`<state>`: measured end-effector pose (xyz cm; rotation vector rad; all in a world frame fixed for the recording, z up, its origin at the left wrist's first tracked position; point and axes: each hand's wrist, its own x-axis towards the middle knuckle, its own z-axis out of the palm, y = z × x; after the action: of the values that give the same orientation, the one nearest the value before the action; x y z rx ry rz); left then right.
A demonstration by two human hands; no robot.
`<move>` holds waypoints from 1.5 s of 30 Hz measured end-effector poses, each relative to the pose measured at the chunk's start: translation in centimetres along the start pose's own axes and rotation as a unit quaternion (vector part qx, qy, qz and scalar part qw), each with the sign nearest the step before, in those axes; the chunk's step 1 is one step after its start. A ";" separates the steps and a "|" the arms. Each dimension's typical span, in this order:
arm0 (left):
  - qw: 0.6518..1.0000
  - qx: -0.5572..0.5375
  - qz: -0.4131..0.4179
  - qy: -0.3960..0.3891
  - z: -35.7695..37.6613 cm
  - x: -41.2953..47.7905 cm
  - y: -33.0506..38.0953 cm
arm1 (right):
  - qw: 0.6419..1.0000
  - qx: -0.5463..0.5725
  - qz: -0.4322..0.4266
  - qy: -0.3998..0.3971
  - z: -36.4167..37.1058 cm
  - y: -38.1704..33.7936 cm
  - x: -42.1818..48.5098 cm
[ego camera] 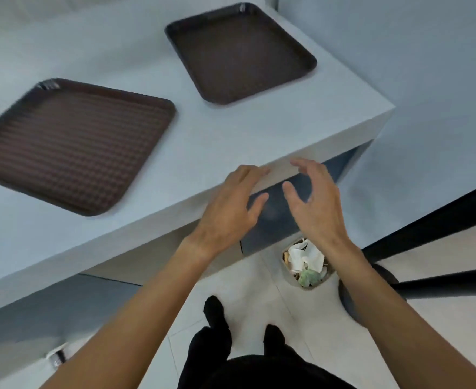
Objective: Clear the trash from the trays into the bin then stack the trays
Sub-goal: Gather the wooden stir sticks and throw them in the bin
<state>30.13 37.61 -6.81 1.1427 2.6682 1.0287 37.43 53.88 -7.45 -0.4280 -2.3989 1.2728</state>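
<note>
Both trays look bare. The left tray (71,147) lies on the near left part of the table (231,130), and the far tray (239,51) sits beyond it to the right, close to the table's far right corner. The two are well apart and lie flat, at different angles. No trash shows on either one. The trash (305,259), which is crumpled white paper with something greenish, fills the bin (319,284) on the floor just off the table's near edge.

By that showing the clearing part is done, and the stacking is left: neither tray rests on the other yet.

The left hand (231,203) and the right hand (312,203) are side by side above the bin, level with the table's near edge. Both have their fingers spread and loosely bent, and neither holds anything. The left fingertips (262,171) overlap the table edge, though I cannot tell whether they touch it.

The picture is blurred. A dark round base (346,299) with black bars stands right of the bin, and black shoes (214,313) show on the pale floor tiles.
</note>
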 end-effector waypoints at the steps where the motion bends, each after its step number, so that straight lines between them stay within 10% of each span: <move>1: 1.000 0.018 -0.004 0.021 -1.9 -0.7 -0.3 | 1.000 0.003 -0.018 -0.012 0.5 -1.8 0.4; 20: 0.914 0.109 -0.284 0.269 -34.5 -18.7 -25.3 | 0.926 0.015 -0.259 -0.274 34.4 -31.5 5.2; 37: 0.724 0.099 -0.651 0.207 -46.8 -28.6 -47.0 | 0.864 -0.069 -0.291 -0.404 55.0 -41.1 6.4; 45: 0.819 0.082 -0.512 0.244 -47.3 -27.7 -49.0 | 0.800 -0.219 -0.285 -0.481 62.3 -43.5 9.6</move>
<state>5.44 -31.66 -4.95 -0.7089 3.0241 0.8960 -4.14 -10.17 -1.04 1.0445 -3.2304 0.6776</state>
